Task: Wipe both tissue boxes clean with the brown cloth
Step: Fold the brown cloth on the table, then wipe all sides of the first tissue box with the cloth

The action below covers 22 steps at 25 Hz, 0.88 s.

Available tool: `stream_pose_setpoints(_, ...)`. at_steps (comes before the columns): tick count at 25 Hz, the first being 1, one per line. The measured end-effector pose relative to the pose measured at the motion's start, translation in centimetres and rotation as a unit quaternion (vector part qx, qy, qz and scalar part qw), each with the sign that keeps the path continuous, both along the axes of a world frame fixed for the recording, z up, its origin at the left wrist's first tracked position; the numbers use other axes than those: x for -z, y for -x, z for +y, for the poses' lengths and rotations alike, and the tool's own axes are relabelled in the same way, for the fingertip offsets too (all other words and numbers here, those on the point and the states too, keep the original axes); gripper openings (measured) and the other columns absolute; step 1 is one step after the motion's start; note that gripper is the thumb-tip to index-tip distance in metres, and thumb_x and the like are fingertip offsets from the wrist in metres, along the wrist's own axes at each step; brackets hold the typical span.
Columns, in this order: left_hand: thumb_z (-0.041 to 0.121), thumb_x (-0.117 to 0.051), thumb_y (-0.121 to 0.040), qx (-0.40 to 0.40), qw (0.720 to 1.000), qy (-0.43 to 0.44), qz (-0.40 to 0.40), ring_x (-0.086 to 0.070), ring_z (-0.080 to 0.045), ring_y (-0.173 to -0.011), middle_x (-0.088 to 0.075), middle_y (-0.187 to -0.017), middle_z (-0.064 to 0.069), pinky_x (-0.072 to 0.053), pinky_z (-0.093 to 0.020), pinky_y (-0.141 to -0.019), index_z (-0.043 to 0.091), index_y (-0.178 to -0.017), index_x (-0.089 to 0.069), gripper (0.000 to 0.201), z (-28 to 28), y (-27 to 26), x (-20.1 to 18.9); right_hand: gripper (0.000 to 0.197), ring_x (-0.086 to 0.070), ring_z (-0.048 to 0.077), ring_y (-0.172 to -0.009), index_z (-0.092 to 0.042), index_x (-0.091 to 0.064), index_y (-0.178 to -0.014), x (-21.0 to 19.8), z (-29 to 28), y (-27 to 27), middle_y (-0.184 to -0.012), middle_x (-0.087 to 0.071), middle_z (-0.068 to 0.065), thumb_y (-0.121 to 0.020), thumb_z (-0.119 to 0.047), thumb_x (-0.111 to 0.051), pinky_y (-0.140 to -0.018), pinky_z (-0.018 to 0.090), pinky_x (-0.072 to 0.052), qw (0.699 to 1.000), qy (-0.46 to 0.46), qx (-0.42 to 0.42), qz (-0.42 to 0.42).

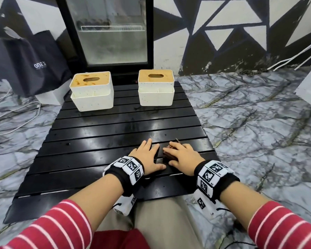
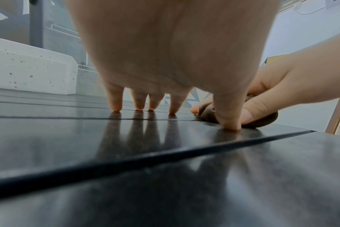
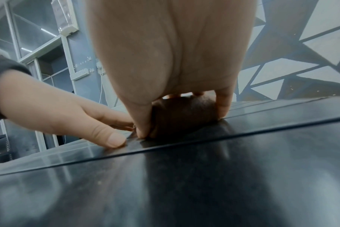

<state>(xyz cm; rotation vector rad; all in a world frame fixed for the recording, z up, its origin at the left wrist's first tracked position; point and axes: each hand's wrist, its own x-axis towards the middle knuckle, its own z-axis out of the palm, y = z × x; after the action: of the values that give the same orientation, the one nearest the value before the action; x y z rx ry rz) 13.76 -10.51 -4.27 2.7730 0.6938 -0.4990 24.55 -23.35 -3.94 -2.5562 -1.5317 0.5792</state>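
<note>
Two white speckled tissue boxes with wooden lids stand at the far end of the black slatted table (image 1: 97, 133). The left box (image 1: 92, 90) (image 2: 29, 72) has orange-brown stains on its lid; the right box (image 1: 156, 88) looks cleaner. Near the front edge, my right hand (image 1: 176, 151) (image 3: 182, 122) curls thumb and fingers round the bunched brown cloth (image 1: 167, 156) (image 3: 182, 113) (image 2: 266, 121), which lies on the table. Just to its left, my left hand (image 1: 151, 151) (image 2: 173, 113) rests its spread, straight fingertips on the table and holds nothing.
A glass-door fridge (image 1: 113, 33) stands right behind the table. A dark bag (image 1: 31, 60) and a white block (image 1: 50, 97) sit at the back left, with cables on the marble floor (image 1: 258, 114). A white object (image 1: 309, 87) is at the right edge.
</note>
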Motion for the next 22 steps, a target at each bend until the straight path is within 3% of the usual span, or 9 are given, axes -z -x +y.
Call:
stream_pose_setpoints(4, 0.061, -0.049, -0.085, 0.007, 1.0, 0.016, -0.004, 0.005, -0.02, -0.146, 0.007, -0.159, -0.004, -0.014, -0.042, -0.116, 0.025, -0.15, -0.006, 0.086, -0.3, 0.2, -0.1, 0.054, -0.02, 0.027, -0.133, -0.041, -0.029, -0.137, -0.7, -0.1, 0.0, -0.15, -0.018, -0.011, -0.088, -0.042, -0.052, -0.105, 0.048, -0.031, 0.999, 0.041, -0.003, -0.003)
stream_pose_setpoints(7, 0.053, -0.053, -0.087, 0.022, 0.999, 0.035, -0.026, -0.005, -0.019, -0.146, -0.003, -0.159, -0.003, -0.018, -0.039, -0.115, 0.025, -0.149, -0.015, 0.078, 0.3, 0.8, -0.5, 0.054, -0.026, 0.026, -0.132, -0.039, -0.038, -0.133, -2.0, 0.8, 0.2, -0.145, -0.03, -0.006, -0.083, -0.054, -0.05, -0.107, 0.049, -0.024, 0.995, 0.087, -0.016, -0.055)
stream_pose_setpoints(11, 0.048, -0.054, -0.089, 0.016, 0.997, 0.04, -0.056, -0.02, -0.02, -0.142, -0.018, -0.156, 0.0, -0.026, -0.039, -0.112, 0.026, -0.147, -0.026, 0.068, 3.2, 1.4, -1.7, 0.048, -0.029, 0.023, -0.131, -0.035, -0.042, -0.131, -4.1, 4.2, 0.2, -0.141, -0.038, -0.003, -0.085, -0.049, -0.05, -0.107, 0.047, -0.025, 0.997, 0.036, -0.02, -0.071)
stream_pose_setpoints(15, 0.046, -0.055, -0.088, -0.043, 0.995, 0.033, -0.078, -0.021, -0.022, -0.142, -0.018, -0.156, -0.001, -0.025, -0.039, -0.114, 0.025, -0.148, -0.022, 0.071, 9.2, 2.9, -2.9, 0.047, -0.032, 0.023, -0.13, -0.031, -0.042, -0.133, -5.6, 9.6, 0.6, -0.142, -0.037, -0.002, -0.087, -0.037, -0.053, -0.104, 0.044, -0.034, 0.998, -0.035, -0.05, -0.025)
stream_pose_setpoints(22, 0.049, -0.056, -0.087, -0.169, 0.971, -0.087, -0.147, -0.015, -0.024, -0.144, -0.006, -0.158, -0.006, -0.021, -0.041, -0.116, 0.022, -0.15, -0.004, 0.086, 21.1, 5.3, -5.1, 0.063, -0.025, 0.025, -0.136, -0.025, -0.025, -0.142, -6.0, 20.5, 0.6, -0.15, -0.023, 0.0, -0.087, -0.035, -0.055, -0.11, 0.043, -0.028, 0.989, -0.129, -0.078, 0.008)
